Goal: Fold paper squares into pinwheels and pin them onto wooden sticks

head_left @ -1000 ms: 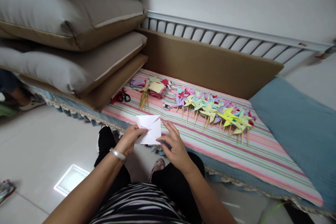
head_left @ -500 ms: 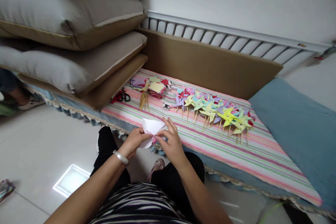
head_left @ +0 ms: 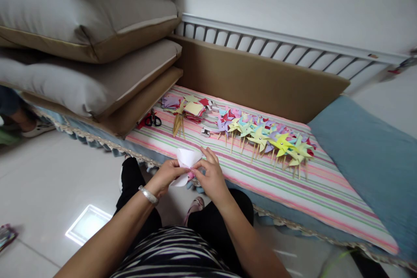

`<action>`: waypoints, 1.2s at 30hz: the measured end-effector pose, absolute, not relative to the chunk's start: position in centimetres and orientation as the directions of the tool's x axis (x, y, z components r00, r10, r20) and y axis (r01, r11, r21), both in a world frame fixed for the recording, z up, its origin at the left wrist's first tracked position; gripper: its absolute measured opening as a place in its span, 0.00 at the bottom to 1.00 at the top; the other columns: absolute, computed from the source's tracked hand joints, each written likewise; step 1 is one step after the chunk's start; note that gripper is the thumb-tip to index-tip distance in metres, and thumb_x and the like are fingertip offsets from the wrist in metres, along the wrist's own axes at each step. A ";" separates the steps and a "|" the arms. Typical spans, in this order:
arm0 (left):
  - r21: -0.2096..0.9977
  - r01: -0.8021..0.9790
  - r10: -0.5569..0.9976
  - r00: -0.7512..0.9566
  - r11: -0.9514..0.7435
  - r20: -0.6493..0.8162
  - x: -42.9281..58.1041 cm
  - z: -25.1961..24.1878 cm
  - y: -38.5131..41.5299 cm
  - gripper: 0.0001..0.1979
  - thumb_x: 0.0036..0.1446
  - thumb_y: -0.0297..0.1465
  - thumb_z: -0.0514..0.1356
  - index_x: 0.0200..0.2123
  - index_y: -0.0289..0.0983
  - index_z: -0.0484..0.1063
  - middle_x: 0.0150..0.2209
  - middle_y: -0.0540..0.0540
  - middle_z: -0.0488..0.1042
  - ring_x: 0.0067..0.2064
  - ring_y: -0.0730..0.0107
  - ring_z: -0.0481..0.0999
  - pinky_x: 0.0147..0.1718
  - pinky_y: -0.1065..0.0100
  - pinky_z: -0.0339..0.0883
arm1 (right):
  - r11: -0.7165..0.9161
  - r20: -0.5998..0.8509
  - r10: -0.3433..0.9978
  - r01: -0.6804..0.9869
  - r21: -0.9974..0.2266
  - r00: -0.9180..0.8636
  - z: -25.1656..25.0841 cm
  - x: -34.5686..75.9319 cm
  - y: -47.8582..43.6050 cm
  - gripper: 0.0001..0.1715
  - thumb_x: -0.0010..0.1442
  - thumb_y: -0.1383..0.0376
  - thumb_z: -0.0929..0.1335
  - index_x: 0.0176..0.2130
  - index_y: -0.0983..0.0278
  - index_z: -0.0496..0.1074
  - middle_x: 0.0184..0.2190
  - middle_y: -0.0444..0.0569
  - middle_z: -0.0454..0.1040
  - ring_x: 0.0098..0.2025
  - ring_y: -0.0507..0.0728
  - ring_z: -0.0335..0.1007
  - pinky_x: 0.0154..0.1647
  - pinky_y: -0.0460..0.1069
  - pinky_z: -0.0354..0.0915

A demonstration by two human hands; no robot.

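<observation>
A white sheet of paper (head_left: pixel 188 157), with its edges bent toward the middle, is held between both hands above my lap. My left hand (head_left: pixel 168 175) pinches its left side near the centre. From the right, my right hand (head_left: pixel 209 172) presses thumb and forefinger at the same centre, its other fingers raised. A bit of pink (head_left: pixel 190 176) shows just below the fingertips; I cannot make out what it is. Finished paper pinwheels (head_left: pixel 259 139) on sticks lie in a row on the striped cover (head_left: pixel 208 144), beyond my right hand.
Stacked coloured paper (head_left: pixel 194 110), a bundle of thin sticks (head_left: pixel 178 126), black-handled scissors (head_left: pixel 153 118) and a small metallic item (head_left: pixel 205 132) lie on the cover. Large grey cushions (head_left: pixel 81 78) are piled at left. Another person's foot (head_left: pixel 37 127) shows at far left.
Both hands stay together at the paper. The paper's right part has folded further inward, so it looks narrower, and its lower edge has shifted slightly left.
</observation>
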State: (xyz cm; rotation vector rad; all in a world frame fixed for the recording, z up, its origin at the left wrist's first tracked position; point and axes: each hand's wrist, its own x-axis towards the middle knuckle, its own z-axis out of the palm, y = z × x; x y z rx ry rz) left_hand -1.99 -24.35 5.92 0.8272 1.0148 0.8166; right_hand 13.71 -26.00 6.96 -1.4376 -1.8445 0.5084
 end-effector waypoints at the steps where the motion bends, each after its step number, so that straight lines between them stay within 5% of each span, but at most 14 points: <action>1: 0.874 -0.189 0.870 0.316 0.448 -0.378 -2.0 5.9 -24.3 0.12 0.35 0.33 0.69 0.25 0.31 0.77 0.22 0.44 0.76 0.22 0.71 0.71 0.24 0.71 0.59 | 0.301 0.307 0.945 0.656 -0.692 -0.110 7.0 13.7 -26.0 0.03 0.50 0.68 0.69 0.27 0.61 0.74 0.58 0.51 0.62 0.64 0.64 0.44 0.60 0.64 0.47; 11: 0.883 -0.148 0.853 0.370 0.445 -0.368 -2.3 5.6 -24.1 0.14 0.34 0.35 0.69 0.25 0.30 0.77 0.22 0.43 0.76 0.23 0.70 0.71 0.26 0.70 0.61 | 0.299 0.298 0.947 0.679 -0.670 -0.122 6.9 13.7 -25.9 0.04 0.49 0.70 0.69 0.26 0.61 0.73 0.57 0.52 0.62 0.63 0.65 0.46 0.59 0.64 0.48; 17: 0.919 -0.007 0.883 0.280 0.395 -0.377 -2.3 6.1 -23.9 0.05 0.36 0.29 0.66 0.19 0.33 0.75 0.16 0.49 0.72 0.18 0.74 0.65 0.20 0.73 0.55 | 0.273 0.273 0.956 0.683 -0.678 -0.111 7.0 13.8 -25.6 0.04 0.47 0.70 0.71 0.28 0.61 0.73 0.57 0.54 0.63 0.62 0.65 0.48 0.59 0.63 0.49; 21: 0.936 0.112 0.885 0.306 0.333 -0.351 -2.8 6.4 -23.8 0.01 0.37 0.26 0.63 0.18 0.34 0.75 0.15 0.51 0.70 0.17 0.76 0.61 0.18 0.74 0.50 | 0.188 0.186 0.980 0.611 -0.769 -0.067 8.0 14.9 -25.0 0.23 0.44 0.68 0.72 0.43 0.60 0.72 0.51 0.53 0.69 0.56 0.63 0.60 0.56 0.60 0.55; 26: 0.939 0.199 0.822 0.455 0.281 -0.342 -2.8 6.5 -24.0 0.02 0.37 0.26 0.61 0.19 0.34 0.75 0.18 0.51 0.72 0.19 0.75 0.63 0.19 0.74 0.51 | 0.074 -0.058 0.966 0.488 -0.870 -0.251 8.1 15.3 -24.7 0.37 0.42 0.70 0.72 0.52 0.59 0.66 0.42 0.48 0.74 0.45 0.60 0.70 0.48 0.55 0.62; 30: 0.933 0.278 0.783 0.518 0.228 -0.346 -2.6 6.3 -23.8 0.04 0.37 0.27 0.62 0.21 0.33 0.75 0.18 0.51 0.71 0.20 0.75 0.63 0.19 0.73 0.51 | 0.086 -0.075 0.958 0.529 -0.844 -0.276 7.6 14.8 -24.8 0.38 0.40 0.72 0.71 0.52 0.60 0.67 0.48 0.50 0.71 0.49 0.62 0.66 0.50 0.54 0.60; 36: 0.933 0.291 0.744 0.571 0.213 -0.347 -2.8 6.1 -22.9 0.05 0.38 0.29 0.63 0.22 0.31 0.74 0.19 0.50 0.71 0.21 0.74 0.65 0.23 0.72 0.55 | 0.049 -0.099 0.957 0.488 -0.871 -0.274 7.1 14.8 -24.6 0.31 0.40 0.71 0.70 0.47 0.63 0.70 0.40 0.47 0.74 0.40 0.59 0.68 0.41 0.50 0.63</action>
